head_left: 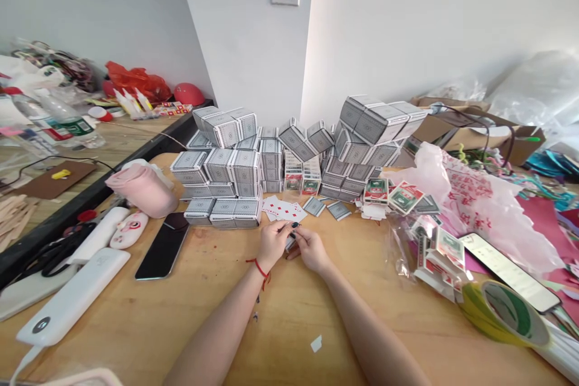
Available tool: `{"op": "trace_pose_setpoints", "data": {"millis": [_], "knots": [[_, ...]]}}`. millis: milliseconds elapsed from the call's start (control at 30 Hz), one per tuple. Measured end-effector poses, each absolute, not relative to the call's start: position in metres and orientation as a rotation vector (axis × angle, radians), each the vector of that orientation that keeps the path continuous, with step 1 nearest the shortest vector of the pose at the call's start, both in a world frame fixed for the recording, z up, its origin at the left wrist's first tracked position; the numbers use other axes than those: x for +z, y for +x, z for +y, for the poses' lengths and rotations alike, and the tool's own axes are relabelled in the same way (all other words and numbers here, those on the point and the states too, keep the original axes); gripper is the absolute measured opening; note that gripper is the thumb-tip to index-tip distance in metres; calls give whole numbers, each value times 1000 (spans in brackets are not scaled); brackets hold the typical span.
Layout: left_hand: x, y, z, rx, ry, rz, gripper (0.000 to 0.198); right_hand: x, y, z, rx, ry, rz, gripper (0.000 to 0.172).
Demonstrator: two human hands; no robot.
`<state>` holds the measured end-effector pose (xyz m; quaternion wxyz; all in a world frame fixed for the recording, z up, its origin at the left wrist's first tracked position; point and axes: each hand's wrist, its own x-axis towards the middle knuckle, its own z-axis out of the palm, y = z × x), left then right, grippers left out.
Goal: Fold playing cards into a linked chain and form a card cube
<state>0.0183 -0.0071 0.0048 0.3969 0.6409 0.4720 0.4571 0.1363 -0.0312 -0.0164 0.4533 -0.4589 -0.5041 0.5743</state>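
Observation:
My left hand (273, 243), with a red string on its wrist, and my right hand (311, 247) meet at the table's middle. Their fingers are closed together on a small grey-patterned card piece (290, 241), mostly hidden by the fingers. Just beyond lie fanned face-up playing cards (287, 210) showing red diamonds, and two grey-backed cards (313, 206). Behind them stand stacked grey card blocks (235, 172) on the left and more tilted card blocks (373, 126) on the right. Between these stacks are red and green card boxes (302, 178).
On the left lie a black phone (163, 247), a white power bank (75, 295) and a pink pouch (142, 188). To the right are opened card boxes (443, 259), crumpled plastic (488, 205), a lit phone (511, 271) and yellow tape (504, 313). A paper scrap (316, 344) lies near the front.

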Motion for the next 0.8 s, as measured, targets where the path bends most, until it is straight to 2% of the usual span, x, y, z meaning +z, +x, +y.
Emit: {"op": "trace_pose_setpoints", "data": {"millis": [233, 400, 600, 800], "knots": [[5, 19, -8, 1174, 1640, 1254, 30, -15, 137, -31, 1379, -1172, -1304, 30], [5, 20, -8, 1240, 1528, 1180, 24, -11, 137, -29, 1382, -1150, -1211, 31], [6, 17, -5, 1272, 1403, 985, 26, -4, 143, -24, 1405, -992, -953, 33], [4, 19, -3, 1189, 1492, 1089, 21, -6, 144, -24, 1484, -976, -995, 40]]}}
